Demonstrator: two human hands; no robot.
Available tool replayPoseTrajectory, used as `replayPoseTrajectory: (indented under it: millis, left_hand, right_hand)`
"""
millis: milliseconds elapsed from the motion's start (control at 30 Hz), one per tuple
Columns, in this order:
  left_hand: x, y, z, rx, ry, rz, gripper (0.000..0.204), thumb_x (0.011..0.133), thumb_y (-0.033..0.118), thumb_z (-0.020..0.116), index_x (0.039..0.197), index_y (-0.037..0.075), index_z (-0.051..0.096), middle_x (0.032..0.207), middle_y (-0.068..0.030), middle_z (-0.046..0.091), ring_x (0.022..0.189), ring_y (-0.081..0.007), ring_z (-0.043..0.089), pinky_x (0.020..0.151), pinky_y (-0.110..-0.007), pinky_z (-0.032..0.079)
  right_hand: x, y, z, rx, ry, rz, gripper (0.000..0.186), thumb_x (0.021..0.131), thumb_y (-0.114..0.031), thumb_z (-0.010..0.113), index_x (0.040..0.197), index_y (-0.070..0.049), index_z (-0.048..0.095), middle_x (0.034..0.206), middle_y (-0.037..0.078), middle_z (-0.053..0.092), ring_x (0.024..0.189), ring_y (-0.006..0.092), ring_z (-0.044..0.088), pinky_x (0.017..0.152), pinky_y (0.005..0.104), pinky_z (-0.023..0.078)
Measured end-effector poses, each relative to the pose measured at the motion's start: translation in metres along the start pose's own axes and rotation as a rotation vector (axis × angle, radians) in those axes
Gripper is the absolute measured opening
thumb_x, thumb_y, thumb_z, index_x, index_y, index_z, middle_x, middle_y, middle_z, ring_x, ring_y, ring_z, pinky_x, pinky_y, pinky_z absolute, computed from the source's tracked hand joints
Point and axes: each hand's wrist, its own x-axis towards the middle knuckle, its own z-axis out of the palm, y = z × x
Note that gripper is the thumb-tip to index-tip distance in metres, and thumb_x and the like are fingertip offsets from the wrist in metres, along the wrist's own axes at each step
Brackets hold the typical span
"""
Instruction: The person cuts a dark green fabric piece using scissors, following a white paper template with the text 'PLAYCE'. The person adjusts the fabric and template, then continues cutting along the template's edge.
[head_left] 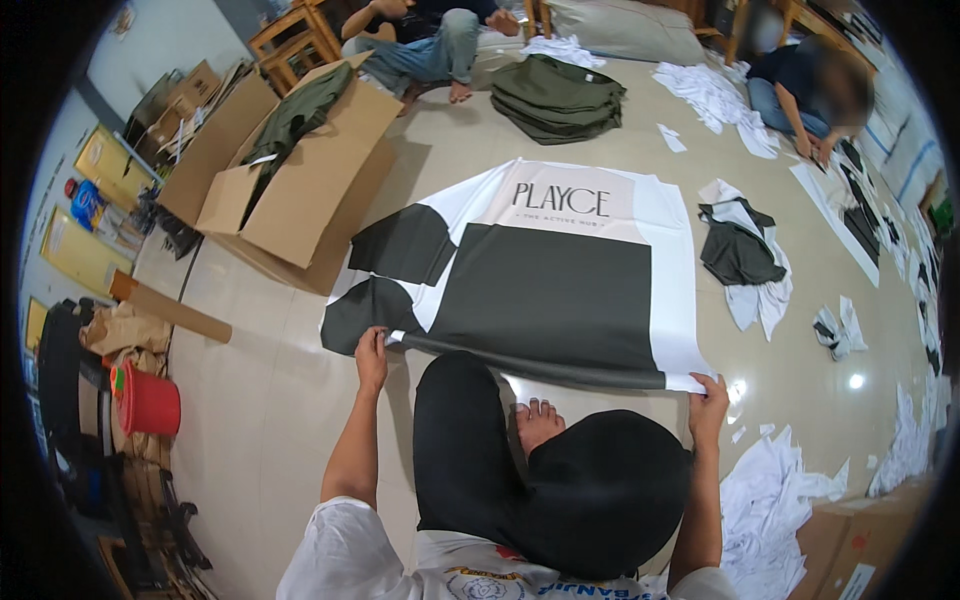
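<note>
A large white fabric sheet (pixel 675 290) printed with dark grey panels and a pale beige lettered panel lies spread on the floor in front of me. My left hand (pixel 371 358) pinches its near edge at the left, beside a rounded dark printed piece. At the near right corner, my right hand (pixel 708 405) grips the white margin. Between the two hands the near edge is slightly raised, close to my knees and bare foot. On the left the sheet's outline is stepped, with two dark pieces showing there.
An open cardboard box (pixel 320 180) holding dark green cloth stands at the left, near a cardboard tube (pixel 170 305) and a red bucket (pixel 148 402). Folded green fabric (pixel 555 100) lies ahead. White scraps (pixel 770 500) litter the right. Two people sit on the floor at the far side.
</note>
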Motion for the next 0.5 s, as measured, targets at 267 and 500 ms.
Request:
replayPoseTrajectory:
  millis: [267, 500]
  left_hand:
    - [0.002, 0.048, -0.033, 0.015, 0.239, 0.084, 0.024, 0.120, 0.017, 0.049, 0.117, 0.001, 0.067, 0.106, -0.0181, 0.071, 0.097, -0.0334, 0.069, 0.090, -0.041, 0.055]
    - [-0.023, 0.049, -0.090, 0.087, 0.198, 0.279, 0.012, 0.114, 0.006, 0.055, 0.114, 0.003, 0.067, 0.101, -0.0147, 0.066, 0.089, -0.0345, 0.065, 0.085, -0.042, 0.054]
  right_hand:
    - [0.019, -0.006, -0.017, 0.119, 0.218, -0.106, 0.022, 0.094, 0.000, 0.077, 0.114, -0.006, 0.083, 0.146, 0.014, 0.061, 0.142, 0.0332, 0.054, 0.121, 0.0434, 0.039]
    - [-0.019, -0.023, -0.053, 0.242, 0.027, 0.005, 0.021, 0.092, -0.001, 0.074, 0.112, -0.002, 0.080, 0.149, 0.020, 0.068, 0.146, 0.0342, 0.059, 0.123, 0.0455, 0.042]
